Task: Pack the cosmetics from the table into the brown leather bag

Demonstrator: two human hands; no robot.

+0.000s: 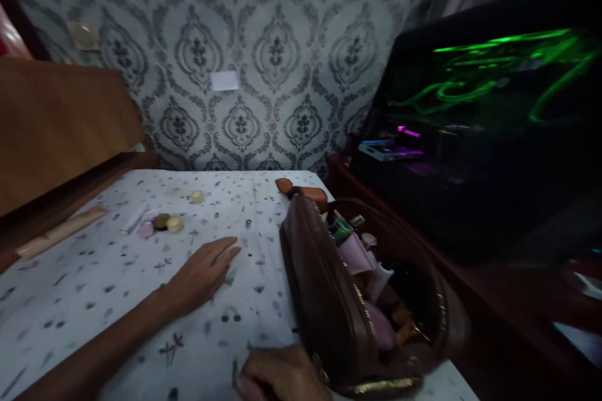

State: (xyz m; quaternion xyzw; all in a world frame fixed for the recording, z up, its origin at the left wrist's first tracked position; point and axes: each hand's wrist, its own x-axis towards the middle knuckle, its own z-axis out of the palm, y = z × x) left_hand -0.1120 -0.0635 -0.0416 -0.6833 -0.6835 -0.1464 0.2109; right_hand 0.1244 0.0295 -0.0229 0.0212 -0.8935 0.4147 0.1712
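Note:
My left hand [203, 270] lies flat on the white patterned sheet [94, 288], fingers stretched out and holding nothing. My right hand [277, 376] is at the bottom edge, fingers curled against the near end of an open brown leather bag [324, 301]. The bag stands on the sheet's right side, its zip open. Inside it show a pink pouch [355, 254], a green item [341, 229] and other small things, blurred.
Small round cosmetic pots [162, 222] and a pale jar [196, 197] lie at the sheet's far left. A wooden headboard [56, 119] stands left. A dark desk with a glowing green and purple computer case [470, 119] is right. Patterned wallpaper fills the back.

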